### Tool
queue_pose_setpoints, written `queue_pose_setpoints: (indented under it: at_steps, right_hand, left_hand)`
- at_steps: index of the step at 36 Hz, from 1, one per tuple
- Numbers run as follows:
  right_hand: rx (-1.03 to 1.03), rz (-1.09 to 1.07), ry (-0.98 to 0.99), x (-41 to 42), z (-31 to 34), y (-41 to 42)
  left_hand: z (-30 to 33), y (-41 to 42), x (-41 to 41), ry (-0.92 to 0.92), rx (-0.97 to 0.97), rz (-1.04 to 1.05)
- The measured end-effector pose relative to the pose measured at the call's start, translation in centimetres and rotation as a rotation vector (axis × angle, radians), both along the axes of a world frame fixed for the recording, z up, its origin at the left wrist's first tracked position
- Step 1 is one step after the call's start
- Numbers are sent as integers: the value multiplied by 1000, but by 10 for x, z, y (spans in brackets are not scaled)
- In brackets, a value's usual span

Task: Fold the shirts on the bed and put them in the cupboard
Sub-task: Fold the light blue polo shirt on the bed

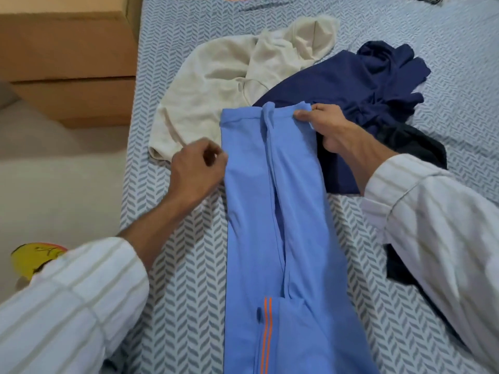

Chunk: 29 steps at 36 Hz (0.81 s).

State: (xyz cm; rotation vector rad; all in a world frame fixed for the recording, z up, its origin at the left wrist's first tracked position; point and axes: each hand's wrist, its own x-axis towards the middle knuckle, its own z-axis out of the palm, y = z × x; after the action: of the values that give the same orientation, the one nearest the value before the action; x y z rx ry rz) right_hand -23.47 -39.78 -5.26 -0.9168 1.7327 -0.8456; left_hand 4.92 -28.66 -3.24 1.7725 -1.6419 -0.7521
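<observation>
Even, soft indoor light falling from above, faint shadows lying beneath both hands, slight motion blur smearing the near sleeves, wide-angle distortion bending the edges

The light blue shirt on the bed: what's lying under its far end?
The light blue shirt overlaps the cream hoodie at its left corner and the navy shirt at its right, where the right hand pinches it. Whatever lies beneath its middle is covered.
</observation>
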Motion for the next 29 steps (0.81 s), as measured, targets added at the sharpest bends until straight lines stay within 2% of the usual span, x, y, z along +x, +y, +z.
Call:
queue_pose_setpoints:
  at_steps: [3,7,12,15,20,23,26,27,29]
  right_hand:
    - [11,-45,-107,-8,5,-2]
    - [40,-81,-185,-13,9,1]
    - [90,-116,-134,-7,9,-2]
    - [100,-136,-115,-5,10,-2]
    - [78,-179,-90,-3,8,-4]
    - [20,-167,22,1,2,-4]
    - [-63,-148,213,14,0,3]
    - [-85,-127,332,19,1,8]
    - [-178,-77,707,28,5,23]
  left_hand:
    - [-3,-42,-5,21,7,11]
    - [-8,-89,-13,62,182,95]
    - [-8,-114,-27,207,358,137]
    - [-14,-120,-34,228,345,164]
    - [-17,-122,-36,364,358,346]
    - [-18,-124,-33,436,397,387]
    - [-18,-120,-30,422,390,236]
    - [-22,-122,-29,411,386,208]
    - [-29,-121,-28,483,383,191]
